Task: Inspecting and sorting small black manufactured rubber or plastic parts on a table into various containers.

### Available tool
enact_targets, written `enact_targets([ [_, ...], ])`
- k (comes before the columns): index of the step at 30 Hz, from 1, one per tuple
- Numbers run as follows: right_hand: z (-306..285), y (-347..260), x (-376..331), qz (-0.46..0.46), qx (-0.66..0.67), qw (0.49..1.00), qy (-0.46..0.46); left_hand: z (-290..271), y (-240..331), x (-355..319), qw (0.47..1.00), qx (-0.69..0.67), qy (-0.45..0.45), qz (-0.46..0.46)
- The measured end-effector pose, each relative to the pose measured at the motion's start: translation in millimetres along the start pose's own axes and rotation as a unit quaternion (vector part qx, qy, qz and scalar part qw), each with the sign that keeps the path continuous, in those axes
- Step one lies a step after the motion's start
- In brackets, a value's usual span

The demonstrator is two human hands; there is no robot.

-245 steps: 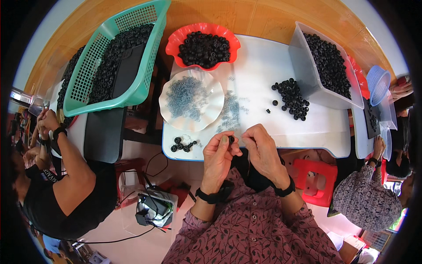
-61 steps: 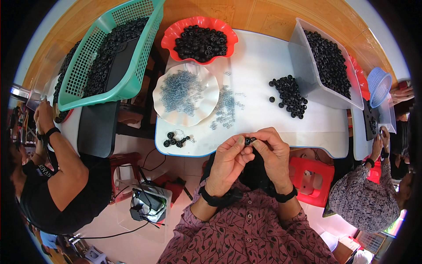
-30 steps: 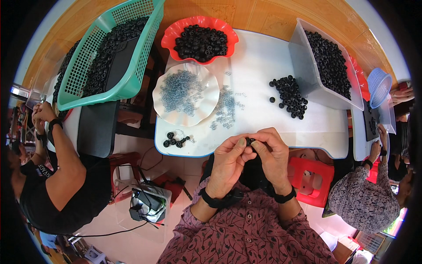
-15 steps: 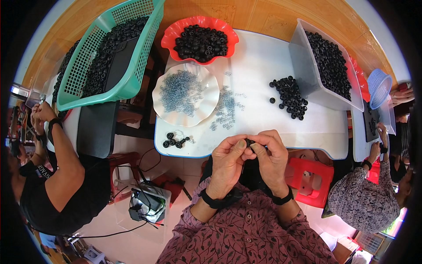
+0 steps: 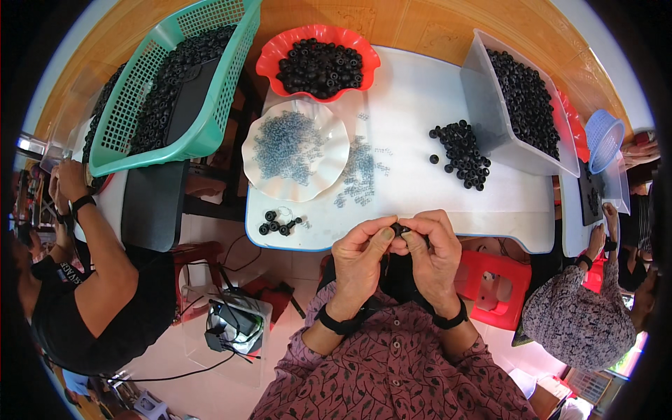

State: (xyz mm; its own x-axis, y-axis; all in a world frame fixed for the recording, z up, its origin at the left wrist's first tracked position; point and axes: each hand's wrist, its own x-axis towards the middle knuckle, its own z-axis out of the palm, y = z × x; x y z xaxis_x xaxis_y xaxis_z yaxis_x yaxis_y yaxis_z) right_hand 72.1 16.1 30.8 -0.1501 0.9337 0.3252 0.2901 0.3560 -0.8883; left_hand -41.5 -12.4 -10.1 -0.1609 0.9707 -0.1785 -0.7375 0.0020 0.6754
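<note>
My left hand [image 5: 358,262] and my right hand [image 5: 435,260] meet just beyond the near edge of the white table [image 5: 402,168]. Thumbs and fingertips of both pinch a small black round part [image 5: 399,229]; the fingers cover much of it. Farther in lies a loose pile of black round parts [image 5: 462,155], some with holes. A white wavy-edged plate [image 5: 336,175] holds many tiny clear or silvery pieces [image 5: 287,143], and more of these are scattered beside it. At the table's near left corner sit several black parts [image 5: 274,224] with a thin wire or thread.
A red wavy-edged bowl [image 5: 374,66] and a clear bin [image 5: 483,105] hold black parts. So does the green basket [image 5: 182,143] at left. People work at left [image 5: 105,280] and right [image 5: 581,315]. A red stool [image 5: 497,294] stands below the table.
My fingers have shifted slightly around the black part, which shows a little more between them. My right hand sits slightly farther right. The table's contents look the same.
</note>
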Motion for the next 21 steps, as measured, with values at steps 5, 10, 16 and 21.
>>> enact_targets([
  [5, 0.2, -1.4, -2.3, 0.017, 0.025, 1.000, 0.005, 0.2, 2.4, -1.2, 0.999, -0.012, -0.025, 0.018],
  [10, -0.2, -5.9, -1.3, 0.019, 0.029, 0.999, 0.005, -3.8, 2.6, -1.9, 0.998, 0.010, -0.042, 0.033],
  [16, -2.9, -7.4, 0.3, -0.011, 0.001, 1.000, -0.019, -4.0, 5.0, -1.8, 0.997, 0.038, -0.038, 0.048],
  [21, -4.9, -5.2, 1.0, -0.007, -0.018, 0.999, -0.027, -7.3, 0.6, 0.3, 0.999, 0.004, -0.044, 0.023],
])
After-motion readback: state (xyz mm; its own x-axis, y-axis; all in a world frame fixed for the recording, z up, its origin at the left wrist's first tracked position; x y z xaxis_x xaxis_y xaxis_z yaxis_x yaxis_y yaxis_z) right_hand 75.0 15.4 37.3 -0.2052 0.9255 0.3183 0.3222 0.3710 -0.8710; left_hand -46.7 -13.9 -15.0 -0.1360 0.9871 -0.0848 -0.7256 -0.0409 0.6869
